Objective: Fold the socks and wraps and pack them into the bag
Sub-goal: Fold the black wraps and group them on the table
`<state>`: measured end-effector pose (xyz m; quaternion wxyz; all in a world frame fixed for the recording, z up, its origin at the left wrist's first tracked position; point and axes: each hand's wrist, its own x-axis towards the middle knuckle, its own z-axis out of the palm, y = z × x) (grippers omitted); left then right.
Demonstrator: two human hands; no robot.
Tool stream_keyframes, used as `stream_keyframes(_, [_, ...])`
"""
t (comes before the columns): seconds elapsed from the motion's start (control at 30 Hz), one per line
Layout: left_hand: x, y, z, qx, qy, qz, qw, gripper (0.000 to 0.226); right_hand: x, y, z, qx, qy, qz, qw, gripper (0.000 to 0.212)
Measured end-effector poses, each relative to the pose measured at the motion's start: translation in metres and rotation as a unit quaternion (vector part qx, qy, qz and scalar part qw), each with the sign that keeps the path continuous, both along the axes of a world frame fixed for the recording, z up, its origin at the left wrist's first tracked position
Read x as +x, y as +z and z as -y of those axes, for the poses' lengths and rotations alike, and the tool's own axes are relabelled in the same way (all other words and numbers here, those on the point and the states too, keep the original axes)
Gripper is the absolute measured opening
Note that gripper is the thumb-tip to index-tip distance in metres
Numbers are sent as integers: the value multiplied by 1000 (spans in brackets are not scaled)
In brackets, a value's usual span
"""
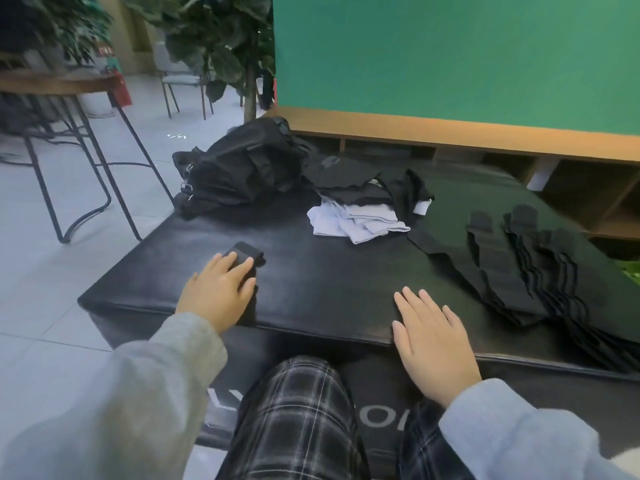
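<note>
Neither hand is gripping anything: the left hand (218, 292) is lying with straight fingers across a small dark object (244, 254), possibly a rolled sock or a phone, too blurred to tell, while the right hand (434, 344) is resting flat, fingers spread, on the front edge of the black padded mat (329, 282). The black bag (242, 168) is slumping at the mat's far left corner, with a heap of black and white socks (360, 209) just beside it and long black wraps (519, 271) fanning out on the right.

The wraps are trailing over the mat's near right edge and could, in all likelihood, slide off if tugged carelessly. The bag is sagging with no opening visible, so packing one-handed may snag. Black cloth on a black mat is also easy to overlook.

Pale lettering is showing on the mat's front panel (381, 417) between the person's knees, only partly visible; a rounded "O" is all that can be read.
</note>
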<state>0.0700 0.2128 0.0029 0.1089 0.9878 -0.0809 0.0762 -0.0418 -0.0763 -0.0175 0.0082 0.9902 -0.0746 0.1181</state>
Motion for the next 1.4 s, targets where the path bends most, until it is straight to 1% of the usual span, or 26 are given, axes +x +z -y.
stream_keyframes(0.07, [7, -1, -9, 21, 42, -43, 998, 52, -1, 1, -1, -4, -2, 11, 1000, 53])
stream_keyframes(0.17, [13, 0, -16, 20, 106, -92, 990, 61, 0, -1, -1, -12, 0, 21, 1000, 53])
stream_keyframes(0.37, [20, 1, -19, 29, 127, -108, 986, 66, 0, 0, -3, -6, 7, 25, 1000, 53])
stream_keyframes(0.6, [17, 3, -17, 28, 134, -100, 985, 69, -2, 4, -4, 12, 3, -3, 1000, 52])
stream_keyframes(0.67, [13, 3, -9, 30, 110, -95, 989, 69, -1, 3, -4, 14, 3, -1, 1000, 52])
stream_keyframes(0.83, [-17, -2, 61, 41, -41, -48, 997, 66, -2, 0, -4, 41, 14, 17, 999, 52])
stream_keyframes(0.9, [-35, -7, 97, 35, -94, -21, 995, 75, -3, 3, -2, 95, 8, 34, 995, 56])
stream_keyframes(0.93, [-44, -11, 114, 39, -115, -18, 992, 81, -4, 5, 0, 138, -3, 37, 990, 61])
stream_keyframes(1.0, [-58, -15, 140, 40, -141, -8, 989, 83, -6, 9, 0, 233, -39, 62, 970, 71])
stream_keyframes(1.07, [-69, -20, 161, 31, -154, 7, 987, 78, -8, 10, -1, 285, -71, 113, 949, 66])
stream_keyframes(1.1, [-75, -19, 168, 35, -166, 6, 986, 75, -9, 9, 0, 288, -84, 128, 945, 60])
stream_keyframes(1.17, [-87, -20, 175, 20, -191, -17, 981, 68, -12, 5, 6, 252, -109, 151, 950, 50])
stream_keyframes(1.27, [-95, -35, 172, 35, -236, 22, 971, 63, -18, 9, 22, 210, -159, 209, 942, 42])
stream_keyframes(1.33, [-96, -37, 170, 23, -239, 49, 969, 61, -24, 12, 35, 187, -177, 245, 935, 38])
stream_keyframes(1.4, [-95, -37, 171, 16, -229, 63, 971, 60, -30, 11, 48, 165, -194, 239, 937, 37])
